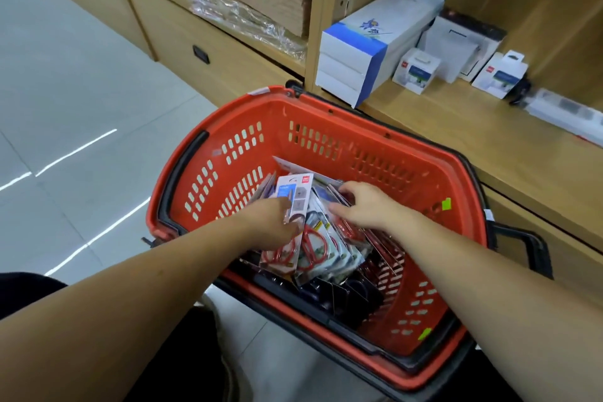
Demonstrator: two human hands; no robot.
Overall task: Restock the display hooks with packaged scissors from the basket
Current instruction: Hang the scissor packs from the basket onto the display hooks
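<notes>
From my remote seat I look down into the red basket (277,114), and I place everything against it. The packaged scissors (315,248) stand on edge in a loose row across the middle of the basket floor, their red handle loops showing through the clear fronts at the near end. More dark packs lie below them, toward the near wall.

Both bare arms reach in over the near rim. The left hand (275,222) is at the left end of the row, directly on the front pack (292,191), a white card with a blue label. Its fingers are curled down behind that card and its thumb side lies across the front, so it grips the pack at mid-height. The card's top sticks up past the hand toward the far wall and the red loops show below the hand.

The right hand (362,206) is at the right end of the row, just beside the left hand with a few packs between them. Its fingers are bent over the upper edges of the packs and its thumb touches their side. I cannot tell whether it pinches one or only rests there.

Beyond the basket's far wall is a wooden shelf (456,127) carrying a white and blue box (352,52) and small white boxes (414,70). Tiled floor (81,91) lies to the basket's left, and a black handle (525,248) hangs off its right side.
</notes>
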